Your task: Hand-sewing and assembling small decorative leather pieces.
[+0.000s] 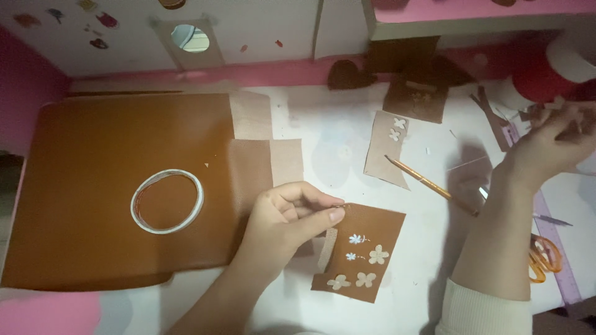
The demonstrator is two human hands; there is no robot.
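Where the white table (335,124) shows between the scraps, pale and a bit messy, with pink along the back edge and a pink wall at the far left. Behind that, a white board (124,37) with little stickers and a round hole. On the left of the table, a big brown sheet (93,155), lying flat. On top of it, a ring of white tape (167,201), flat on its side.

Near the middle, a small brown piece (366,254) with tiny flowers on it: some pale and cut out, two drawn in light blue. Lying flat on the table, a little crooked. Long side running from the top edge down toward the near edge, leaning a bit to the left at the bottom. Top corner pinched by the left hand (292,217), thumb and first finger pressed together on that edge, other fingers curled in.

Further right, a tan scrap (385,152) with two small white flowers. Just beside it, a thin brush (428,185) lying slanted, from upper left down to lower right. At the far right, orange scissors (545,257) near the table edge.

Up at the far right, the right hand (552,139), lifted off the table, well apart from the small brown piece. Blurry, fingers bent around some brown bits; cannot tell how tight. Close behind it, a red and white roll (552,68).
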